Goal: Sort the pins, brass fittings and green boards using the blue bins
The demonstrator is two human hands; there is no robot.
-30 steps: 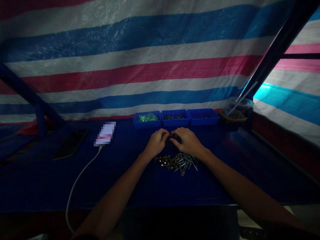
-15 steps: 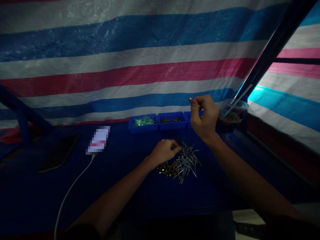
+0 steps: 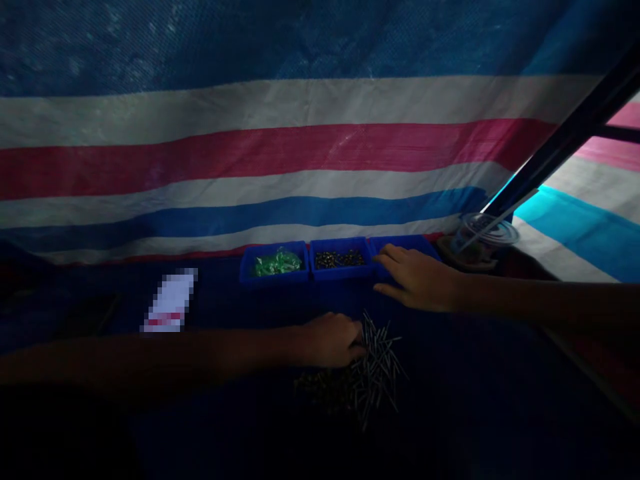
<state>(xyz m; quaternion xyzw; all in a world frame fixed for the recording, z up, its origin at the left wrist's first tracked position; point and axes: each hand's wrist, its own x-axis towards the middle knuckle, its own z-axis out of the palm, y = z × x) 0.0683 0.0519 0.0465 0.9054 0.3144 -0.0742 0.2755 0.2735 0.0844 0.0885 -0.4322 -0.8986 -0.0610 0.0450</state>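
Your left hand (image 3: pixel 333 340) curls at nail pile (image 3: pixel 376 375), grip unclear. Your right hand (image 3: pixel 417 279), held loose and empty, covers right tray (image 3: pixel 418 241); lidded cup (image 3: pixel 483 233) just beyond.

The left hand (image 3: pixel 333 340) lay low near the middle of the view, knuckles up, its fingers curled under toward the right so that the tips were hidden (whether they pinched anything could not be told in the dim light); the left forearm (image 3: pixel 200 357) ran in almost level from the left edge, bare and deeply shadowed; the right hand (image 3: pixel 417 277) sat farther forward, palm down, fingers stretched out and slightly spread, pointing left; the right forearm (image 3: pixel 540 303) came in level from the right edge, wrist straight; the hands were apart.
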